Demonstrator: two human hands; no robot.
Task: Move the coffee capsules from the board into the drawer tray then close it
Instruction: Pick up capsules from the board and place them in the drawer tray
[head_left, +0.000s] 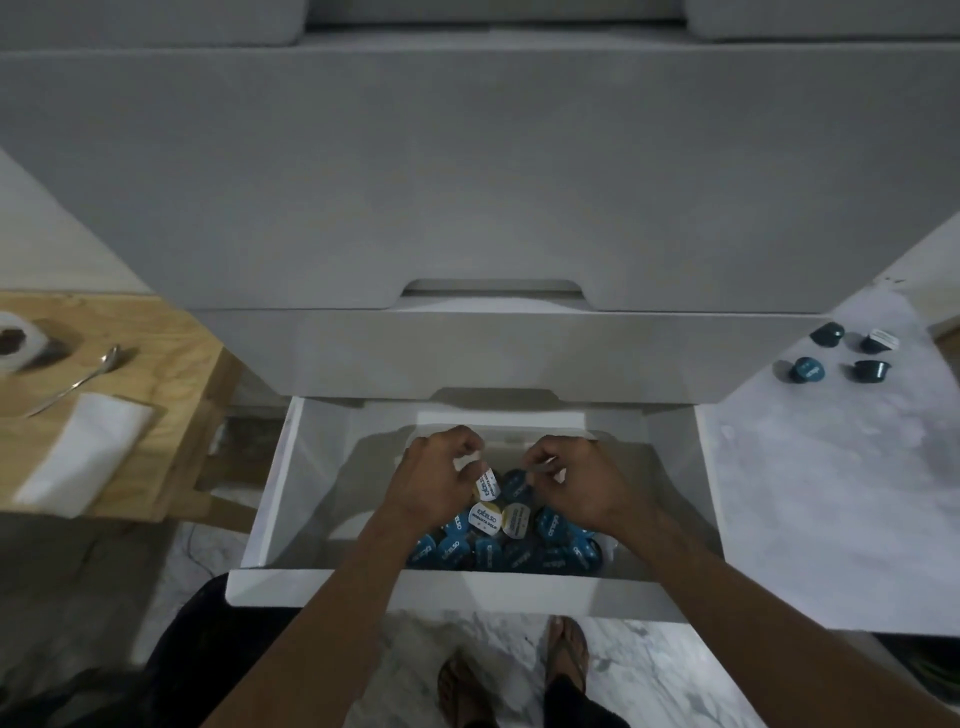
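The white drawer (270, 499) stands pulled out below me, with a white tray (498, 420) inside it. A pile of several blue and white-lidded coffee capsules (519, 551) lies in it. Both my hands are inside the drawer above the pile. My left hand (431, 483) is curled around a tilted white-lidded capsule (487, 484). My right hand (576, 488) has its fingertips pinched together against a blue capsule (515, 482); whether it grips that capsule is unclear. Several dark blue capsules (808, 370) lie on the marble board (831, 493) at the right.
Closed grey drawer fronts (467, 182) rise above the open drawer. At the left a wooden table (171, 374) carries a spoon (78, 382), a white napkin (83, 452) and a cup (21, 345). My sandalled feet (519, 675) stand on the marble floor below the drawer front.
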